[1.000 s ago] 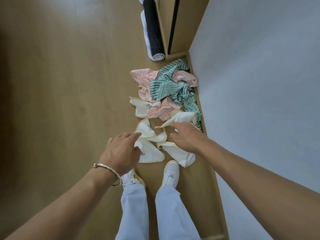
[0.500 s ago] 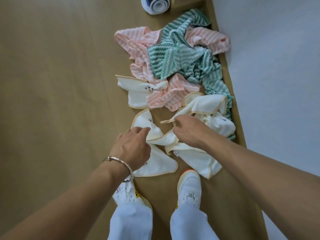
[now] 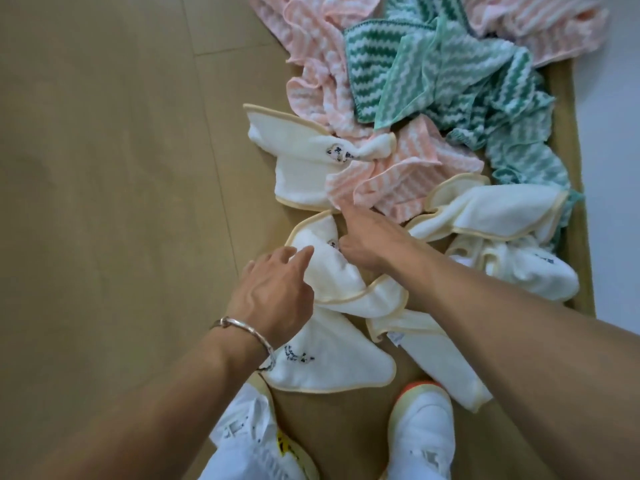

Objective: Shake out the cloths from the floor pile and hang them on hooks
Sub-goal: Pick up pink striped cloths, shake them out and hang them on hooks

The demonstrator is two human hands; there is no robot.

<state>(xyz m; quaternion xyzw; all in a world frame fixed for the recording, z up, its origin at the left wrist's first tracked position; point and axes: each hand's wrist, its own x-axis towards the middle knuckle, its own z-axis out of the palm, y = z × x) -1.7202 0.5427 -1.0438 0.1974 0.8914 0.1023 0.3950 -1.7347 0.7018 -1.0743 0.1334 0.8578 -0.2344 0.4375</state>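
Observation:
A pile of cloths lies on the wooden floor along the wall: pink striped cloths (image 3: 322, 60), green zigzag cloths (image 3: 446, 64) and several white cloths with cream trim. The nearest white cloth (image 3: 336, 271) is crumpled just ahead of my shoes. My left hand (image 3: 277, 292) rests on its left side with straight fingers. My right hand (image 3: 367, 240) reaches over its upper edge. The forefinger is stretched toward a pink cloth (image 3: 408, 178) and the thumb touches the white fabric. No hooks are in view.
Further white cloths lie at the right by the skirting (image 3: 519, 265), under my right forearm (image 3: 440, 362) and at upper left (image 3: 298, 161). My white shoes (image 3: 422, 431) stand at the pile's near end. A pale wall (image 3: 616, 168) runs along the right, bare floor on the left.
The view has dropped closer to the pile. My right hand left the cloth edge further right and moved left onto the nearest white cloth. My left hand slid forward onto it.

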